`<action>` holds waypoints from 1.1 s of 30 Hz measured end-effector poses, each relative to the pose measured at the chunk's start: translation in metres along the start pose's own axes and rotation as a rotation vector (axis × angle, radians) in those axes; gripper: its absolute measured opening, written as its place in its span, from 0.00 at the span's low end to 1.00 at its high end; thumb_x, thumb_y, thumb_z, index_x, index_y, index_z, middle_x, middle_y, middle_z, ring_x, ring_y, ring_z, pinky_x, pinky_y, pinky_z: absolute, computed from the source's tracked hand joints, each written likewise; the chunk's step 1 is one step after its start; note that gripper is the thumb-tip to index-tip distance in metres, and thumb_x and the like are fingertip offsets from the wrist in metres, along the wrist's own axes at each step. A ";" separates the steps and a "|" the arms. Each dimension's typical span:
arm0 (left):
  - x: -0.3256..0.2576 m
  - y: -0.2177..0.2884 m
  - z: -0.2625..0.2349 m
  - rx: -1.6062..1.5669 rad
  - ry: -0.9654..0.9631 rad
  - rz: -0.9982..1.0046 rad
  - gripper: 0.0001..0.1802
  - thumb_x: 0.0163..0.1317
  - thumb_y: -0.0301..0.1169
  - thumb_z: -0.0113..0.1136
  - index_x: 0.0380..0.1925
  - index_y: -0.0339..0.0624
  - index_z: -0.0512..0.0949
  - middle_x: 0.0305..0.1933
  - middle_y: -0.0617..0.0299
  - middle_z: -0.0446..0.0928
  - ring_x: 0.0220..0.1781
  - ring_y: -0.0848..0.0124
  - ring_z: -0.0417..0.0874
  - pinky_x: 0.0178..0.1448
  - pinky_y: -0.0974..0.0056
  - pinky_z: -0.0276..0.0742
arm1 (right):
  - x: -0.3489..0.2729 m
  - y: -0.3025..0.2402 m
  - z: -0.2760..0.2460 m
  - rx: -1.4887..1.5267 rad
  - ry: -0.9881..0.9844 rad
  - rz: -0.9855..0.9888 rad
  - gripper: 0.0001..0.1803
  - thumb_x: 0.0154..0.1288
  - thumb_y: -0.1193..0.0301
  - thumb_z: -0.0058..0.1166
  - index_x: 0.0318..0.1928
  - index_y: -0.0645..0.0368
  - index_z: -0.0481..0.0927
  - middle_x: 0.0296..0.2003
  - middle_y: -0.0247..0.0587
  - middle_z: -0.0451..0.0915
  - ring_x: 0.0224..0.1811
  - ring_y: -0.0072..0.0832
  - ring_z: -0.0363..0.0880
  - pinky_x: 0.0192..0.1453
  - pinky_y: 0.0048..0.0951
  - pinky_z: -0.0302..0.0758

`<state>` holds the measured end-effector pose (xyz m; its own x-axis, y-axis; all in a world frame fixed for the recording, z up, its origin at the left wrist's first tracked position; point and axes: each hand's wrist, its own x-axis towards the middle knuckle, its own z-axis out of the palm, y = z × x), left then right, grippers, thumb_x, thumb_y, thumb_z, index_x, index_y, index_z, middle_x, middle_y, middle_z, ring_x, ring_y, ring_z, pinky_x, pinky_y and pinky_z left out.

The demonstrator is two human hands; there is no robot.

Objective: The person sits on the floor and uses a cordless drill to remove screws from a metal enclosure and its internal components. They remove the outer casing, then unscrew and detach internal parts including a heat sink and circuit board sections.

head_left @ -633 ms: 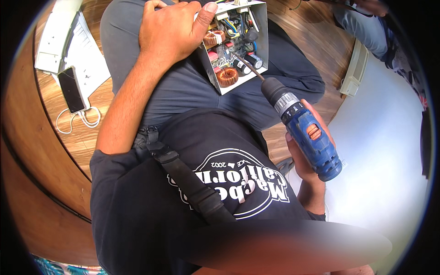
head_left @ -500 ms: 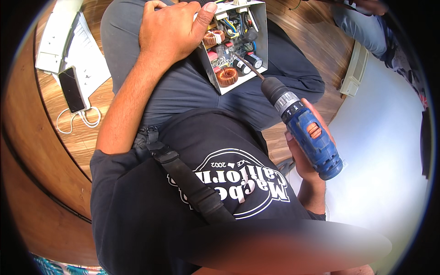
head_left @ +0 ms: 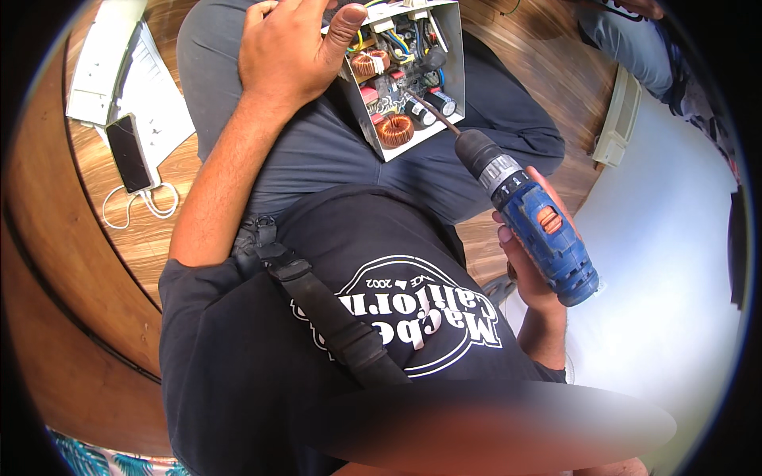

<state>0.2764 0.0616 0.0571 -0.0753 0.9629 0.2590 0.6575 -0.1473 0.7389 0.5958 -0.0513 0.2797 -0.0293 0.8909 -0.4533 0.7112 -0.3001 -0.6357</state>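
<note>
A metal-cased electronic unit (head_left: 382,146), its inside uncovered, rests tilted on my lap. Inside it are copper-wound coils (head_left: 395,131), black capacitors (head_left: 439,101) and coloured wires. My left hand (head_left: 287,55) is at the casing's upper left side, thumb stretched apart from the fingers and overlapping the casing's edge. Part of its fingers is cut off by the picture's top. In my right hand (head_left: 522,258) is a blue cordless drill (head_left: 540,230), gripped by its handle. The drill's long thin bit reaches into the casing among the components; what its tip touches is too small to tell.
At the left, a phone (head_left: 131,155) with a white cable (head_left: 163,202) lies beside white panels (head_left: 103,63) on the wooden floor. A curved brown wooden surface (head_left: 55,278) runs along the left edge. Another person's leg (head_left: 627,51) shows at the upper right.
My left hand has shifted slightly left, and its thumb has drawn back from the casing's upper edge. The drill has moved slightly right, with its bit still inside the casing.
</note>
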 end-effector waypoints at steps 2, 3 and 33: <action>0.000 -0.002 0.001 -0.022 0.045 0.007 0.39 0.87 0.65 0.41 0.52 0.40 0.86 0.48 0.50 0.87 0.45 0.53 0.86 0.60 0.49 0.73 | 0.000 0.001 -0.001 -0.019 -0.001 -0.009 0.41 0.63 0.81 0.78 0.78 0.65 0.79 0.72 0.51 0.87 0.67 0.35 0.92 0.75 0.38 0.83; 0.000 -0.002 0.001 -0.031 0.058 0.007 0.39 0.87 0.65 0.42 0.54 0.39 0.86 0.49 0.50 0.87 0.46 0.53 0.87 0.61 0.50 0.73 | 0.000 0.001 -0.002 -0.026 -0.001 -0.011 0.42 0.63 0.81 0.78 0.78 0.65 0.79 0.72 0.51 0.87 0.67 0.35 0.92 0.75 0.38 0.84; 0.000 -0.001 -0.001 -0.062 0.092 0.050 0.32 0.88 0.58 0.49 0.55 0.39 0.86 0.52 0.51 0.88 0.46 0.56 0.88 0.62 0.52 0.74 | 0.008 0.009 -0.006 -0.111 -0.024 -0.212 0.43 0.61 0.82 0.79 0.78 0.62 0.79 0.73 0.50 0.86 0.68 0.37 0.92 0.75 0.38 0.85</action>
<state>0.2756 0.0616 0.0571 -0.1137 0.9298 0.3500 0.6147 -0.2110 0.7600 0.6061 -0.0444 0.2743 -0.2016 0.9212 -0.3327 0.7604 -0.0669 -0.6460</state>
